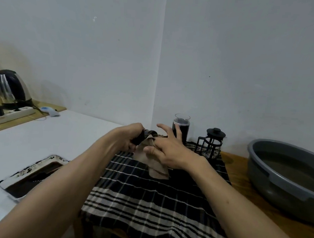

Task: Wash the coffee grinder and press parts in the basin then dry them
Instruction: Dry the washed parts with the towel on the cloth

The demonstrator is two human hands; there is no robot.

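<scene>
Above a checked cloth, the left hand grips a dark grinder part while the right hand pinches a beige drying cloth against it, fingers partly spread; a wet part might slip and knock the nearby glass.

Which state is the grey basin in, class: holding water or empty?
Holding water. The grey basin on the wooden counter shows a flat, murky liquid surface inside its wall, below the rim. How deep it is cannot be told.
</scene>
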